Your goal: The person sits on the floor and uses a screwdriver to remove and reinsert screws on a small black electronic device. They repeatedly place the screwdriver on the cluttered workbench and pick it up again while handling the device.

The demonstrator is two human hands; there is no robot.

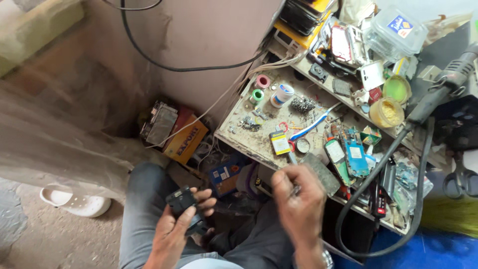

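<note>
Gripping small black device, left hand; right hand's tool hidden.

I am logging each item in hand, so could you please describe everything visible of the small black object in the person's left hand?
The small black object is a boxy, dark piece, plastic by its look, with a matte surface. It sits in the palm of the left hand, thumb and fingers curled around it, above the person's lap in grey trousers. Its lower part is hidden by the fingers, and finer details cannot be made out.
</note>
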